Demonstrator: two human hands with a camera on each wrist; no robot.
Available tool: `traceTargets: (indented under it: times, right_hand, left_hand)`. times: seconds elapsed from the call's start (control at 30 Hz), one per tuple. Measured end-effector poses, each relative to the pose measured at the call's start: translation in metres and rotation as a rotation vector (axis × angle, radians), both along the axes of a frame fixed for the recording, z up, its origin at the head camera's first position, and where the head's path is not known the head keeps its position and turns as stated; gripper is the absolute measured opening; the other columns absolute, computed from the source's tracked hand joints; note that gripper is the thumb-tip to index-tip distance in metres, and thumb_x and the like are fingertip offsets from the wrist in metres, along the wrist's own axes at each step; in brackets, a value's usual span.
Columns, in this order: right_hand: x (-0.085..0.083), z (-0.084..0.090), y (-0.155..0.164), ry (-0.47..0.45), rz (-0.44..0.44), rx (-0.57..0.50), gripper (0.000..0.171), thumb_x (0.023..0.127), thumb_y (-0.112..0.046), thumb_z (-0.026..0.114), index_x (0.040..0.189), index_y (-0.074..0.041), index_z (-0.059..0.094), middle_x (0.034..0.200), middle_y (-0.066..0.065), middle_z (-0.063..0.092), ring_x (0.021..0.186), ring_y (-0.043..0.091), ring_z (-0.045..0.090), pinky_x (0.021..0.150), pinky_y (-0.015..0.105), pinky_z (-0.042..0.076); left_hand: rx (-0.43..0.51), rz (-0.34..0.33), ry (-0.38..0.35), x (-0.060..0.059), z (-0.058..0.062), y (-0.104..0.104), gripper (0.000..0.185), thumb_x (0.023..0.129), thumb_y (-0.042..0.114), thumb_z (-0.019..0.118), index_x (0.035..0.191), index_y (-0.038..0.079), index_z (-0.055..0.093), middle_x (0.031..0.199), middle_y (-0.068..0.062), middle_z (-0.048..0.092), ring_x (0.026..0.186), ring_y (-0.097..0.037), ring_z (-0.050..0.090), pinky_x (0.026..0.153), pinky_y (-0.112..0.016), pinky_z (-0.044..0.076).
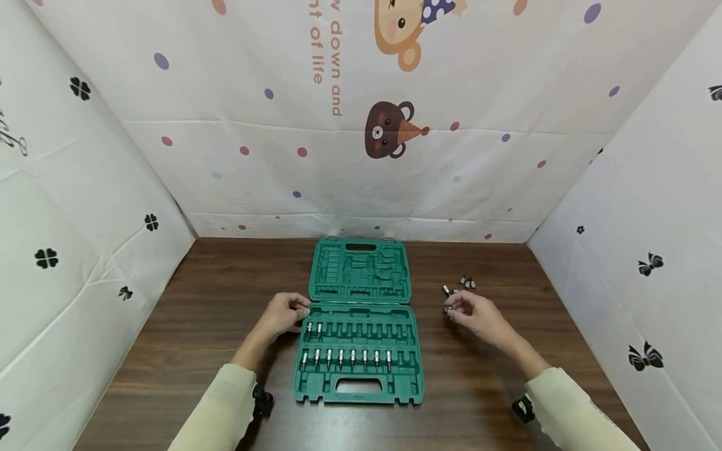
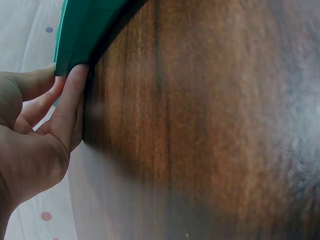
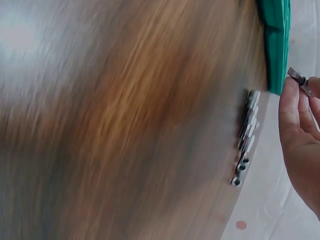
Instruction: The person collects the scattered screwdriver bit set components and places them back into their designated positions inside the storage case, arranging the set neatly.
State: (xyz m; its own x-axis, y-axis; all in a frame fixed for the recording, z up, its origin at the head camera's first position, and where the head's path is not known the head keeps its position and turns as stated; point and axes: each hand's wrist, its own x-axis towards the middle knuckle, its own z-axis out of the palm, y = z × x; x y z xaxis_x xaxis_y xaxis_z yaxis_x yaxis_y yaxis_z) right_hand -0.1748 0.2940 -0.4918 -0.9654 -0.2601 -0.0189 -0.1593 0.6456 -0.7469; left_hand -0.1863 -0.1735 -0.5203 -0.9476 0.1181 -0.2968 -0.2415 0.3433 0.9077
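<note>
A green tool case lies open on the wooden table, with two bit sockets in its upper row and several in its lower row. My left hand rests at the case's left edge, fingers touching the green plastic. To the right of the case my right hand pinches a small metal bit socket in its fingertips. A little heap of loose bit sockets lies on the table just beyond that hand, and shows blurred in the right wrist view.
The brown wooden table is walled in by white printed cloth on the left, back and right. Bare wood lies on both sides of the case and in front of it.
</note>
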Motion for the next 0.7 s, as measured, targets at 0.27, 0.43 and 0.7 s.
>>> traceTargets:
  times: [0.27,0.43,0.7]
  right_hand:
    - [0.006,0.002,-0.017,-0.021,0.055,-0.043,0.017,0.099,-0.013,0.071,0.114,-0.005,0.069,0.1,0.004,0.072,0.089,0.011,0.067,0.073,0.023,0.057]
    - [0.008,0.004,-0.028,-0.053,0.086,-0.078,0.021,0.098,-0.012,0.072,0.116,-0.003,0.069,0.103,0.009,0.073,0.09,0.01,0.068,0.073,0.024,0.058]
    - [0.013,0.004,-0.043,-0.087,0.168,-0.144,0.02,0.099,-0.013,0.071,0.115,-0.002,0.068,0.104,0.008,0.072,0.089,0.01,0.068,0.073,0.027,0.06]
  left_hand:
    - [-0.005,0.003,-0.001,0.0,-0.001,0.001,0.016,0.102,0.0,0.06,0.116,-0.003,0.068,0.102,-0.016,0.062,0.087,-0.022,0.064,0.07,-0.039,0.065]
    - [-0.005,0.0,0.002,0.0,-0.002,0.001,0.016,0.102,0.0,0.06,0.115,-0.003,0.069,0.103,-0.016,0.063,0.087,-0.022,0.064,0.07,-0.039,0.065]
    - [-0.011,0.007,0.002,0.0,-0.001,0.001,0.016,0.102,0.0,0.06,0.116,-0.003,0.069,0.103,-0.016,0.063,0.088,-0.022,0.065,0.071,-0.039,0.065]
